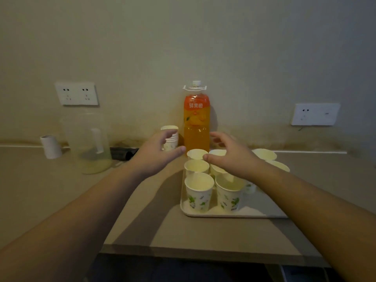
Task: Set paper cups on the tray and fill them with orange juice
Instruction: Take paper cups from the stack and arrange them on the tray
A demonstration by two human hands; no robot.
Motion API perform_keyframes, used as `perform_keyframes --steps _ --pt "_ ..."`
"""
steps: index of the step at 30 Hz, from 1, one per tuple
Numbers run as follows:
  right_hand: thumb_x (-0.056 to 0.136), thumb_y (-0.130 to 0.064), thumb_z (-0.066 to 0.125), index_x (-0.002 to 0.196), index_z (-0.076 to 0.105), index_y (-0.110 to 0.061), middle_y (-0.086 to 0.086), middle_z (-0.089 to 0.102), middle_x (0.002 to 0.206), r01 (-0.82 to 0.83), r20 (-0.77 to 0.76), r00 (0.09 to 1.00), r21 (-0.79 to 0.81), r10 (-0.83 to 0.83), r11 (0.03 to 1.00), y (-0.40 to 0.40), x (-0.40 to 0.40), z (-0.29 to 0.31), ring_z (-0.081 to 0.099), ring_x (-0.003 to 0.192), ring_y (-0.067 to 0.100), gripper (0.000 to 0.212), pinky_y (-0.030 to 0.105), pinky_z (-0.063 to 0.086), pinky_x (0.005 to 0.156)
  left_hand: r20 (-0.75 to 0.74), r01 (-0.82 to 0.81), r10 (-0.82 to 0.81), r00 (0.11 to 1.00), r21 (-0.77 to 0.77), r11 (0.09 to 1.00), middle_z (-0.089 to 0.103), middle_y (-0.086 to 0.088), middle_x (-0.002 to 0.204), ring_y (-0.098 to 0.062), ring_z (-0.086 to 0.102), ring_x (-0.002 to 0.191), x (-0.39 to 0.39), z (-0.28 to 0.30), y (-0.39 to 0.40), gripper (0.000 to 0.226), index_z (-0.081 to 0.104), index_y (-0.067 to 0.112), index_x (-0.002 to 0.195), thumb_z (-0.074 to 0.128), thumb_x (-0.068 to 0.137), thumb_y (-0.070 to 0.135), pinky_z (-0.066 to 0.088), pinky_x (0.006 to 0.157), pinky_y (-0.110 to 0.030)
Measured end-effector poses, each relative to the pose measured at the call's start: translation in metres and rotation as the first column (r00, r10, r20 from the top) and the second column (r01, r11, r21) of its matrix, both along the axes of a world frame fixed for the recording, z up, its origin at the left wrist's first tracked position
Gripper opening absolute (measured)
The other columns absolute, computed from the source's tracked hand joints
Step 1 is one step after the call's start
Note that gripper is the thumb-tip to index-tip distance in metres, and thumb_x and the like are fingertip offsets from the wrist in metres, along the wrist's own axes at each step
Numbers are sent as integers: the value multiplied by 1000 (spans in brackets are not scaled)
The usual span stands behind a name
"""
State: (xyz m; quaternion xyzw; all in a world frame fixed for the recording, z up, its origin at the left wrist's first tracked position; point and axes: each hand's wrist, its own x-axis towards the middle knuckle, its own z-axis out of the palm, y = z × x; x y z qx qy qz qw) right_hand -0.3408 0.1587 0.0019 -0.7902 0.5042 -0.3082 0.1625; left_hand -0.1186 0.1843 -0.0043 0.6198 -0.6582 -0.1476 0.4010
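Two wall sockets (77, 93) behind bottle (196, 121)

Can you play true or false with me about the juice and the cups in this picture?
1. The juice bottle still has its cap on. True.
2. The paper cups on the tray are full of juice. False: the ones whose insides show look empty.
3. A stack of cups stands left of the bottle. True.
4. The right hand holds the bottle. False: both hands hold nothing; the left hand is empty too.
5. The clear jug is on the tray. False: it stands on the counter, far left.
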Motion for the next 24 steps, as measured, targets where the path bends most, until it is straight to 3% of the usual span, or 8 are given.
perform_keyframes --steps 6,11,17,19,24 --pt "84 -52 70 149 31 -38 -6 40 151 -74 -5 997 -11 74 997 -53 52 5 44 133 17 77 44 48 103 -209 -88 81 975 -26 996 44 5 156 -20 44 141 44 -10 -43 71 39 35 152 73 90 46 44 109 -47" --pt "85 -50 70 149 33 -37 -8 43 147 -122 -41 992 -38 120 992 -93 88 6 45 130 13 75 31 45 94 -185 -122 127 974 41 992 42 4 156 -22 44 140 68 -22 -99 81 34 38 153 80 86 33 47 109 -48" --pt "88 -43 70 151 31 -35 -6 45 146 -158 -117 981 -31 154 987 -140 112 2 51 122 9 74 10 39 69 -167 -109 139 976 176 978 41 -6 157 -26 47 138 85 -39 -173 107 18 32 160 87 79 29 45 101 -38" --pt "87 -43 71 150 31 -35 -6 46 146 -163 -130 979 -30 157 986 -154 118 -2 52 121 10 75 12 45 71 -193 -100 139 971 200 975 40 -7 158 -27 46 139 86 -47 -190 115 13 29 161 90 76 31 43 105 -40" --pt "88 -41 70 150 33 -34 -6 43 147 -165 -193 969 -48 153 985 -177 126 -4 51 124 13 72 31 53 94 -308 -44 97 947 173 984 45 -6 155 -26 47 138 80 -62 -218 125 13 20 161 93 67 39 41 107 -42"
